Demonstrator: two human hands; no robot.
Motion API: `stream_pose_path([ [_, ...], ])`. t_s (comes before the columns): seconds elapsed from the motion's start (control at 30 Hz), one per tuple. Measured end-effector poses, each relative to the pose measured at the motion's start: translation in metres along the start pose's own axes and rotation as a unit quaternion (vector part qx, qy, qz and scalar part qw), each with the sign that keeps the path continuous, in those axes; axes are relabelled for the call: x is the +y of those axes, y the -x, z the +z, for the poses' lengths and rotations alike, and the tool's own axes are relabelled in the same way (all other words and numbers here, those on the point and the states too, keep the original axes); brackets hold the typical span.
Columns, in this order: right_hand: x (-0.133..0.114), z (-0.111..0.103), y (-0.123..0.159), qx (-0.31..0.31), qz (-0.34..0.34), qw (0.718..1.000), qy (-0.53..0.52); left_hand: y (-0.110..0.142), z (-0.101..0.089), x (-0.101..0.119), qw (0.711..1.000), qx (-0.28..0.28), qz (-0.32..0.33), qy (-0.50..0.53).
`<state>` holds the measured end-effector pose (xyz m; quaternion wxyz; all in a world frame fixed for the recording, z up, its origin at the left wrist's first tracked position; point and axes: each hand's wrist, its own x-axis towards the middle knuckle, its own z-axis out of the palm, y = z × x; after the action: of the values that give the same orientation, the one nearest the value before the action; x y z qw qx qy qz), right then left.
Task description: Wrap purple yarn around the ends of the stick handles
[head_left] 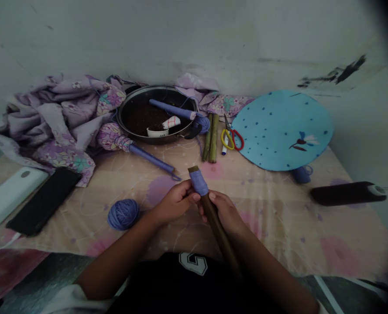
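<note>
floral sheet [279, 235], black smartphone [43, 200], purple yarn ball [123, 214], metal pan [157, 87], blue dotted disc [282, 130]

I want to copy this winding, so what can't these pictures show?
Head view:
Lower end of the brown wooden stick: hidden by the black printed shirt.
Underside of the purple yarn wrapping: hidden by the left hand and right hand.
Any strand from the purple yarn ball: too thin to see.
Dark contents of the round black pan: too dim and blurred to identify.
</note>
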<state>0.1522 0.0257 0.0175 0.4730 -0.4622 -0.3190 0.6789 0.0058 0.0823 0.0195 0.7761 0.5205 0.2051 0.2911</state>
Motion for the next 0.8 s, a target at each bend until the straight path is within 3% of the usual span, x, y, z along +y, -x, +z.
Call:
stream_pose_path([
  [0.17, 0.004, 0.002, -0.004, -0.017, 0.062, 0.992, -0.106, 0.003, 0.002, -0.002, 0.999, 0.032, -0.033, 0.008],
  [0.43, 0.001, 0.005, 0.000, -0.014, -0.026, 0.996, -0.087, -0.002, -0.003, 0.001, 0.993, 0.111, 0.006, -0.047],
  [0.57, -0.001, 0.004, 0.001, 0.015, -0.005, 0.995, -0.096, -0.002, -0.002, 0.002, 0.998, 0.069, 0.001, -0.008],
  [0.7, -0.004, 0.003, 0.001, -0.018, 0.033, 0.994, -0.107, 0.000, -0.004, 0.002, 1.000, 0.018, -0.009, 0.020],
  [0.8, -0.006, 0.003, 0.001, -0.030, 0.054, 0.991, -0.119, 0.001, -0.004, 0.001, 0.999, 0.020, -0.013, 0.023],
])
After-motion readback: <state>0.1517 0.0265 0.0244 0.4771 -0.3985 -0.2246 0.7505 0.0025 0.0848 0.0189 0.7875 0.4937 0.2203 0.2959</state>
